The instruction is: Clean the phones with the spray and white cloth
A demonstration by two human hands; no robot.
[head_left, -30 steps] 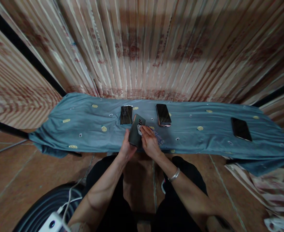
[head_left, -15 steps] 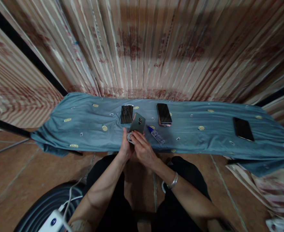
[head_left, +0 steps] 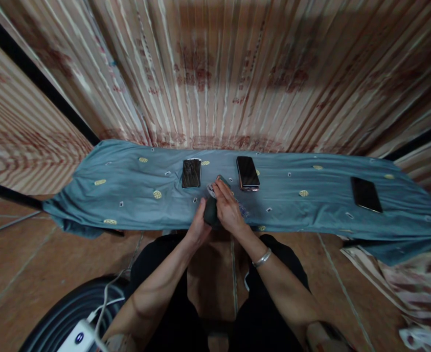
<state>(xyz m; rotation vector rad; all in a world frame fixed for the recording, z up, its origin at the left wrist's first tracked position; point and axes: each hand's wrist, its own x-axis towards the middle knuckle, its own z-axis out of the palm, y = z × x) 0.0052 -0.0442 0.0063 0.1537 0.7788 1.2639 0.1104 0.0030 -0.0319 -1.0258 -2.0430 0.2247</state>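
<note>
My left hand [head_left: 198,225] is closed around the lower edge of a dark green-grey phone [head_left: 211,213], held over the front edge of the cloth-covered bench. Across the phone's back lies my right hand [head_left: 230,209], its fingers pressed together on a small white cloth [head_left: 211,189]. Fingers cover much of the phone, its camera end included. Beside the right hand, a clear patterned tube [head_left: 243,210] shows only in part. Just beyond the hands are a dark phone [head_left: 192,173] on the left and a stack of phones [head_left: 248,173] on the right.
Another dark phone [head_left: 366,194] lies at the right of the blue-green bench cloth [head_left: 156,210]. Striped curtains [head_left: 215,73] hang behind, with black poles at the sides. At lower left, a white power strip [head_left: 76,337] with cables rests on a black coiled object [head_left: 54,313].
Both hands have shifted slightly right with the phone. The right hand and white cloth have slid from the phone's lower end towards its far end, covering the camera area and the tube's blue tip.
</note>
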